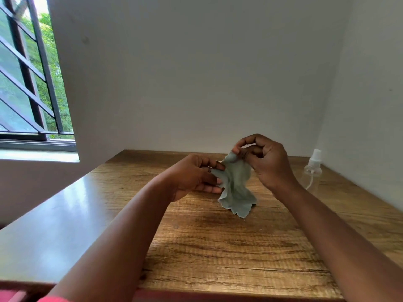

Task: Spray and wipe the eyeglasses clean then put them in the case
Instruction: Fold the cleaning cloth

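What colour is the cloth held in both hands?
Pale grey-green cleaning cloth, plain, with zigzag-cut edges; seen in the head view.

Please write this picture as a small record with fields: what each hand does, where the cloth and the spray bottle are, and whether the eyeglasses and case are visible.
left hand: holds the cloth's left side
right hand: pinches the cloth's top corner
cloth: grey-green, hangs between the hands above the table
spray bottle: clear, upright, far right of the table
eyeglasses: not visible
case: not visible
window: left, barred
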The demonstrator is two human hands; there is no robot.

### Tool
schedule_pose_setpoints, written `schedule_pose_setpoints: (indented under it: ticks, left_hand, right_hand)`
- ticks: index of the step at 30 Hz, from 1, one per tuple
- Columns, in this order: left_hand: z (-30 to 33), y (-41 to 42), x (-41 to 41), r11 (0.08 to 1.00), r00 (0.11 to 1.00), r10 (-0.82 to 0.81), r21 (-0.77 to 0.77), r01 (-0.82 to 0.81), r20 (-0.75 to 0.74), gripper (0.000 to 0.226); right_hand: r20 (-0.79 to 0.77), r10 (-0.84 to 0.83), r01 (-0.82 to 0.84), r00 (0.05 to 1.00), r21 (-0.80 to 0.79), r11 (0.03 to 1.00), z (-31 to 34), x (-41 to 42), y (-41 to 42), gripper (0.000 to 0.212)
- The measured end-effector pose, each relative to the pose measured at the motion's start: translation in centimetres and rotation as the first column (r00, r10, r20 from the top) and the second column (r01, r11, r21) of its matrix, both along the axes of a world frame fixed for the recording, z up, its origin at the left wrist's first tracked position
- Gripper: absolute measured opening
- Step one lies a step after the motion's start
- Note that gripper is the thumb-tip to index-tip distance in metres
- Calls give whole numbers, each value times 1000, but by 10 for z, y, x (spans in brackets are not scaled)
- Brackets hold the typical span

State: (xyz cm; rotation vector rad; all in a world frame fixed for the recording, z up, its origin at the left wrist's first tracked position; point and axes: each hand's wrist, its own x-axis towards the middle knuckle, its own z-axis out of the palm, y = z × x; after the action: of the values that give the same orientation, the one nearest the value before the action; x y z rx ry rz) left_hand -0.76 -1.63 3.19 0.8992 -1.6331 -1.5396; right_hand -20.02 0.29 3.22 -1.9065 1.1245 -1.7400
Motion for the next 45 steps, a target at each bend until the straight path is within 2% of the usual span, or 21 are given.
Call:
schedule_pose_setpoints:
  ticks: [5,9,13,20,25,27,31,36,45]
  left_hand:
    - [-1,0,-1,997,996,-82,1,83,-28,38]
    - [0,0,0,996,995,-88,20,89,-56,33]
    - [1,0,1,996,994,-75,51,79,-73,39]
    - [2,1,2,996,996,-33,81,39,-77,43]
    - [5,3,2,995,996,4,96,5,-94,28]
    - [6,3,1,994,995,19,106,-9,-94,29]
    - [7,7,-2,995,996,36,100,-27,-85,18]
    - [8,6,0,992,993,58,114,-46,-106,16]
    - [11,4,3,986,990,92,149,-75,-109,27]
  right_hand:
    - [-63,45,-42,997,46,998,-7,7,2,13]
    - [-108,60,-53,992,66,996,-10,9,3,16]
    - [-207,43,-29,977,69,997,-11,8,3,25]
    - [-251,-39,15,967,-97,995,-10,6,4,24]
    - [-376,-56,2,925,-143,990,-12,10,5,13]
    - [-410,-90,23,908,-166,986,-13,12,4,14]
    - [-435,-123,48,892,-178,983,-17,16,2,11]
    - [-448,-112,43,887,-161,986,-17,19,0,7]
    - [-457,-58,7,888,-112,994,-16,20,3,8]
